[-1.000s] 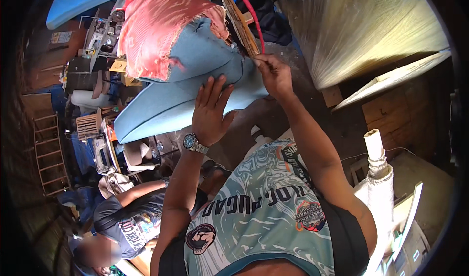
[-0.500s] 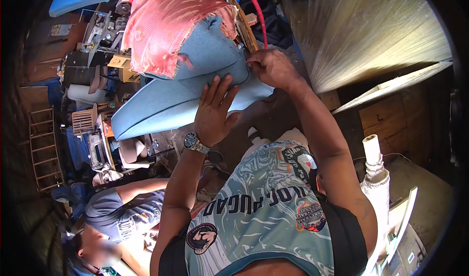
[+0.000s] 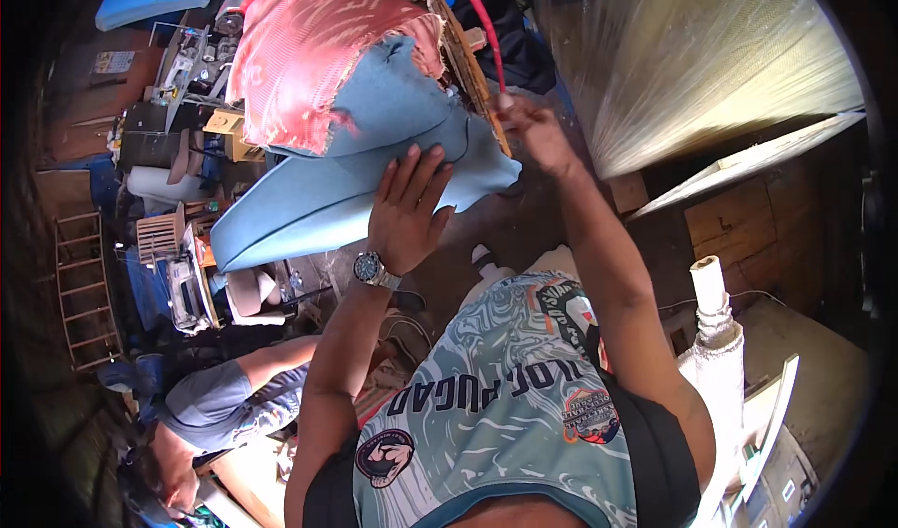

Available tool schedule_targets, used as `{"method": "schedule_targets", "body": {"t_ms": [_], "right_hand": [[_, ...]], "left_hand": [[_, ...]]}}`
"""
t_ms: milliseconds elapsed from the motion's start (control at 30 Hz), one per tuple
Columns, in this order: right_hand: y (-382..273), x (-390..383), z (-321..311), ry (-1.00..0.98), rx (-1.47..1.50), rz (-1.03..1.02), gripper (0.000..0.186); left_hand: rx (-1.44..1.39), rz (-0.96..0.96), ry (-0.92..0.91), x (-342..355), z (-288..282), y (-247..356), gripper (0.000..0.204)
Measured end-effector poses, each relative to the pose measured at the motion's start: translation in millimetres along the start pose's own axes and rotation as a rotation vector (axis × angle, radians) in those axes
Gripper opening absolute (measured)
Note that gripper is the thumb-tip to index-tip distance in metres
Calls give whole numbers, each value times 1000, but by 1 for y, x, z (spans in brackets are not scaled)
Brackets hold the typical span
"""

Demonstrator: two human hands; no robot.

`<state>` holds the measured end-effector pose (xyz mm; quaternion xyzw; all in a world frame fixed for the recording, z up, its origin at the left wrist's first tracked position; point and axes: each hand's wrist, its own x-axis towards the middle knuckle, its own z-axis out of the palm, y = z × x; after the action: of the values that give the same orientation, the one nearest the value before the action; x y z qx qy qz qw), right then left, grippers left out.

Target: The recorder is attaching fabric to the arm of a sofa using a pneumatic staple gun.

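Note:
A light blue fabric cover with dark seam lines lies over the near end of an upholstered piece of furniture. Torn, frayed red patterned fabric covers its far part. Along the right side runs a bare wooden frame edge. My left hand rests flat on the blue cover, fingers stretched out. Just right of the frame's near end, my right hand is raised off the cover and blurred by motion. Its fingertips meet the lower end of a red hose; whether they grip it is unclear.
Plastic-wrapped sheeting stands at the right, above a pale board. A white fabric roll is at lower right. Another person bends at lower left. Tools, a sewing machine and a ladder crowd the left.
My right hand has come away from the cover's right edge and moved right, toward the hose. The cover's corner there now hangs loose. My left hand stays almost in place.

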<state>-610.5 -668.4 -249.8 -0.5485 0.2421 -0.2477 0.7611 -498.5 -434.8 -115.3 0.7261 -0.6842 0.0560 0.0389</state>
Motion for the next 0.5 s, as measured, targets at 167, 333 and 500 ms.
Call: {"method": "schedule_targets", "body": {"t_ms": [167,333,500], "right_hand": [[3,1,33,-178,129,-90,25],[3,6,40,-148,282,-27,20],[20,4,60,84,352,-73,17]], "left_hand": [[37,63,92,22,4,-3,47],[34,-61,418,41,23,5,45],[16,-169,539,49,39,7,42]]}}
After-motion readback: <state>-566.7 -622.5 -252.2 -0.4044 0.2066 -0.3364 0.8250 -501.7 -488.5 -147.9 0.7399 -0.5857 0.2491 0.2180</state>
